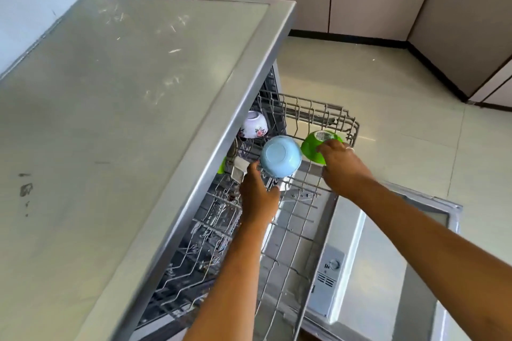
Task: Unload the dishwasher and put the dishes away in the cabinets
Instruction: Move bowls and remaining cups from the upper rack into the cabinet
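Rack pulled out from under the counter (110, 119); both hands on upturned bowls.
Dishwasher rack (313, 113): blue bowl (279, 156) centre, left hand (259, 194) gripping its near rim; green bowl (309, 147) right, right hand (342, 169) curled over its edge. Both probably light, smooth, possibly wet: hold by rim.

Bright daylight is glaring off the pale worktop (110, 91) and floor (388, 97); the dishwasher (368, 257) interior is lying shadowed; edges are bending.

Head view looks steeply down, close over the dishwasher rack (310, 202).
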{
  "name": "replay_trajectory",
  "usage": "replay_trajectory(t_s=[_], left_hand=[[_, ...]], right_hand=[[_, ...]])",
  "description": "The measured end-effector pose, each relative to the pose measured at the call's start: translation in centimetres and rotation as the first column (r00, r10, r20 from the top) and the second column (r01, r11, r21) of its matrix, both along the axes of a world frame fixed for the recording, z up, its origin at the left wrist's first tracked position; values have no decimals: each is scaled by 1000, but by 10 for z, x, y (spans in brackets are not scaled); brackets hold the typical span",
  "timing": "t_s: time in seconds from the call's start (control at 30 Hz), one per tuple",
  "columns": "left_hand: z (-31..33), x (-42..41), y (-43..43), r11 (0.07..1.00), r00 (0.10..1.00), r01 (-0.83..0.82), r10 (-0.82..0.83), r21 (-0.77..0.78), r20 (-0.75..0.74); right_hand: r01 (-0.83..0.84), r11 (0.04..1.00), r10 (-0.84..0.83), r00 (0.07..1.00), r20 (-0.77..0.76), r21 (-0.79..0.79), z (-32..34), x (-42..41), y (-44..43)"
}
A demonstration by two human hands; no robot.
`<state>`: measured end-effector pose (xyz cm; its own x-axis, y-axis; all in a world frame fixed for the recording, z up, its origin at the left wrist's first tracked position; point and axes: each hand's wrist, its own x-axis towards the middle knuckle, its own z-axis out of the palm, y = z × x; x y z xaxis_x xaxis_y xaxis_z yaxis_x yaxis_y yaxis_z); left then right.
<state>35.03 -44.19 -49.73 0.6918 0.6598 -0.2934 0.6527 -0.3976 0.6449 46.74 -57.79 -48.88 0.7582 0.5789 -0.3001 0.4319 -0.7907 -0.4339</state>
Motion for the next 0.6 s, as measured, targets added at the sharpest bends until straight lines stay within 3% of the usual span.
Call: replay_trajectory(t_s=[0.13, 0.23, 0.33, 0.6], left_hand=[[-17, 29, 5, 982, 1000, 31, -31, 186, 1], [-25, 49, 9, 957, 992, 106, -83, 268, -96], [-35, 65, 13, 936, 976, 184, -136, 300, -171], [-67, 79, 18, 903, 947, 258, -166, 344, -275]], right_hand=[[-71, 988, 80, 995, 65, -134, -17, 21, 14], [-101, 958, 134, 985, 105, -269, -28, 33, 26], [-104, 932, 128, 991, 47, -346, -38, 46, 34], [-111, 927, 80, 992, -99, -357, -50, 65, 43]])
